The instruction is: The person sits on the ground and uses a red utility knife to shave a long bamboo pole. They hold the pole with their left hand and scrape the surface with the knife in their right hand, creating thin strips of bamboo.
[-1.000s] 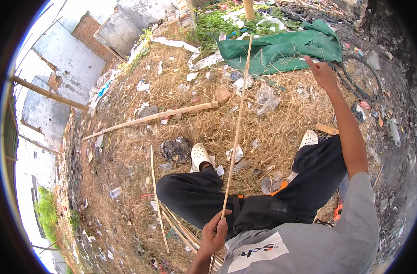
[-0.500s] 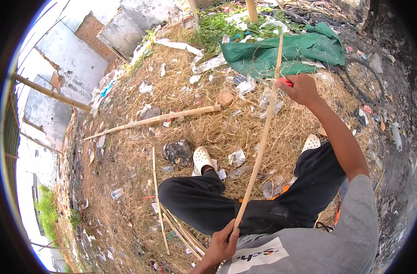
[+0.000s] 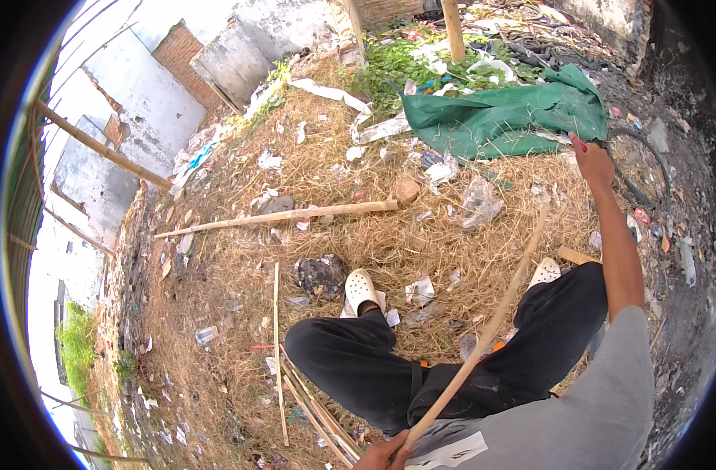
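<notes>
Low at the bottom edge, my left hand (image 3: 385, 454) is closed around the near end of a long, pale bamboo strip (image 3: 493, 333). The strip slants up and right across my lap, its far end free above the dry grass. My right hand (image 3: 595, 166) is stretched out at the upper right, beside the green tarp (image 3: 514, 117) and apart from the strip. A small red-handled tool (image 3: 580, 144) is gripped in it; its working end cannot be made out clearly. Several thin bamboo strips (image 3: 319, 415) lie beside my left leg.
A thicker bamboo pole (image 3: 295, 213) lies on the grass ahead, near a brown stone (image 3: 406, 189). A dark lump (image 3: 320, 276) sits by my left shoe (image 3: 361, 288). Litter is scattered about. A black hose (image 3: 640, 192) curves beyond my right hand; an upright post (image 3: 453, 31) stands behind the tarp.
My right hand has moved off the bamboo strip, outward to the right, with the red-handled tool. The strip's far end has swung down and right; my left hand is lower in view.
</notes>
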Demonstrator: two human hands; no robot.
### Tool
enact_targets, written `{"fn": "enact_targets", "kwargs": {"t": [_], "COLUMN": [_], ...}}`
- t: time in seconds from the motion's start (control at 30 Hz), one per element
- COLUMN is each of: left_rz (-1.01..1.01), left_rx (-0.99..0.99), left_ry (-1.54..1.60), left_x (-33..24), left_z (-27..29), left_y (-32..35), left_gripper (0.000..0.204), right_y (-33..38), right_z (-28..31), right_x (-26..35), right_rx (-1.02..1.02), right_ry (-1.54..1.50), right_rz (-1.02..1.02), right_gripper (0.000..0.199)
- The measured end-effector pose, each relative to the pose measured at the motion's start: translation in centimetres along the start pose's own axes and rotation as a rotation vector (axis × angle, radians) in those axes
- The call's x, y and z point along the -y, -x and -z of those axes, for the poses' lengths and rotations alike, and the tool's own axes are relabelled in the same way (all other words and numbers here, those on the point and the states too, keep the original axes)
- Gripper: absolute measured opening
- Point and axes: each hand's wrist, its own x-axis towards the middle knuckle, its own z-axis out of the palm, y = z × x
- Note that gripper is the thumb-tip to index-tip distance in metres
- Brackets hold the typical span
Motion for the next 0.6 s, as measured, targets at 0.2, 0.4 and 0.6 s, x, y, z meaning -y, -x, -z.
{"fn": "enact_targets", "kwargs": {"t": [0.2,0.4,0.6], "left_rz": [-0.036,-0.033,-0.104], "left_rx": [-0.055,0.029,0.058], "left_ry": [0.283,0.871,0.937], "left_x": [-0.7,-2.4,-4.4], "left_z": [-0.1,-1.0,-0.9], "left_y": [-5.2,-10.5,-13.5], "left_gripper": [0.034,0.047,0.049], "right_y": [3.2,7.9,16.5], "right_z": [1.7,2.5,6.1], "right_x": [0.6,3.0,9.8], "right_rx": [-0.009,0.196,0.285], "right_ry": [-0.351,-0.338,-0.371], "right_rz": [-0.004,0.28,0.727], "right_gripper": [0.084,0.076,0.064]}}
